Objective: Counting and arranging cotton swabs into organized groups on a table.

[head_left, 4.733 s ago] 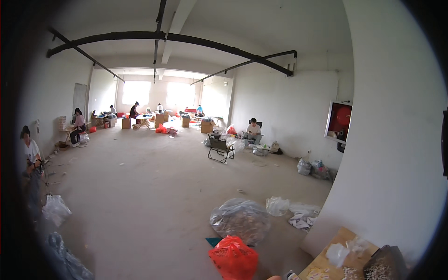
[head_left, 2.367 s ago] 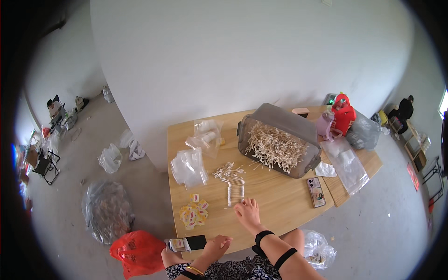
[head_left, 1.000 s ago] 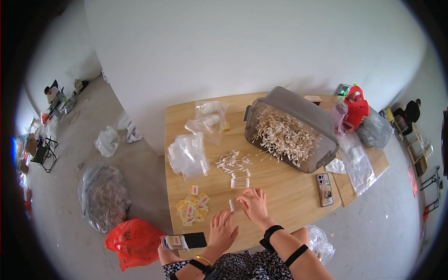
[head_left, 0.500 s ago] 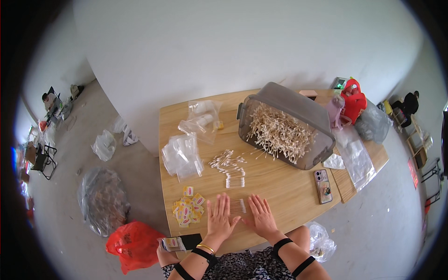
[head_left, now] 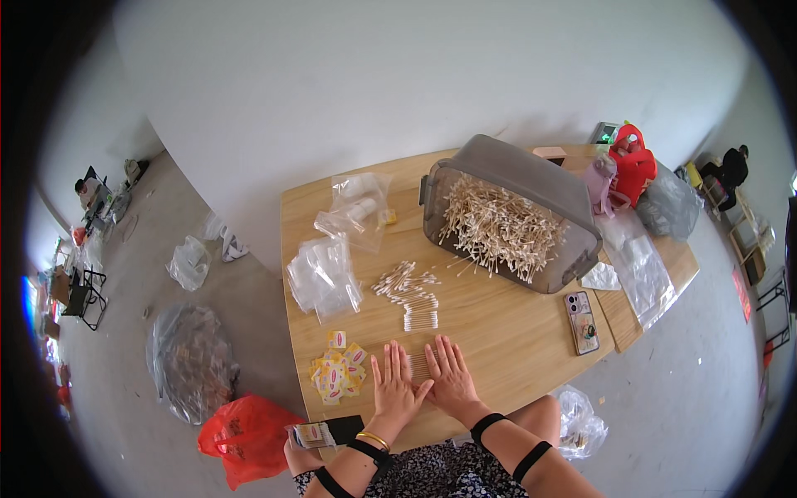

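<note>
I see both bare hands open and flat over the pale wood-grain table [head_left: 506, 353], palms down, fingers stretched out, nothing gripped. Left hand [head_left: 398, 397] lies at the left end of a small, neat row of white-tipped cotton swabs [head_left: 420, 365]; right hand [head_left: 451, 383] lies at its right end, partly covering it. Thumbs come close together just below the row; can't tell from here whether they touch.

Beyond the fingertips I have a second ladder-like row of swabs [head_left: 421, 315], running up into a loose, tangled swab pile [head_left: 402, 283]. Behind that, right of centre: grey translucent plastic tub [head_left: 535, 178], tipped with its opening toward the person, a big mass of swabs [head_left: 498, 228] inside.

Left side of table: yellow-and-white printed cards [head_left: 338, 378] in a heap, flat clear plastic bags [head_left: 322, 278] above them. Right side: phone in a patterned case [head_left: 582, 322]. Near left edge: flat black rectangular piece [head_left: 346, 429] beside a clear packet of swabs [head_left: 310, 434]. Shiny red plastic bag [head_left: 249, 440] on the floor, left.
</note>
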{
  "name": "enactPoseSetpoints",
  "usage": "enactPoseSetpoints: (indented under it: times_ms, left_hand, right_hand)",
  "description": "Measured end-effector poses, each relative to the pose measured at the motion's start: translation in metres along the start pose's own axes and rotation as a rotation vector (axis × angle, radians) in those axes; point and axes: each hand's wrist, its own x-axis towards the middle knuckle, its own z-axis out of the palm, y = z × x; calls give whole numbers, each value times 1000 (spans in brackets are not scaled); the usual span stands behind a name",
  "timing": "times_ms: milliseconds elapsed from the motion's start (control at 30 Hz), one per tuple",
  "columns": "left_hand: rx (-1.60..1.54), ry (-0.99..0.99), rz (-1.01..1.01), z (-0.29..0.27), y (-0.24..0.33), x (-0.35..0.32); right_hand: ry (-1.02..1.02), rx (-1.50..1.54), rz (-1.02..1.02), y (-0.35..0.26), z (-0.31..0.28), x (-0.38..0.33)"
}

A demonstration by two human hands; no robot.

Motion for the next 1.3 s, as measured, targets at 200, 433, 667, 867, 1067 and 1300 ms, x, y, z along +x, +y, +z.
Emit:
enactPoseSetpoints:
  times_ms: [200,433,667,867,1067,1300]
  left_hand:
    - [-354,-1,11,-28,-4,-16]
    - [-352,218,-363,-86,-93,-128]
    - [-530,264,-815,-68,-151,-195]
    - [-678,591,-889,-34,-155,-174]
    - [-722,401,-1008,-3,-163,-171]
    - [-1451,443,-1142,7,-164,-163]
  right_hand:
    - [-113,-117,4,-5,-3,3]
    - [-97,-103,-63,-36,-4,-7]
    - [-137,-32,-204,-124,29,-39]
    - [-138,10,-198,-159,39,-42]
    - [-148,-15,-186,-172,40,-45]
    - [-167,22,-173,-192,47,-41]
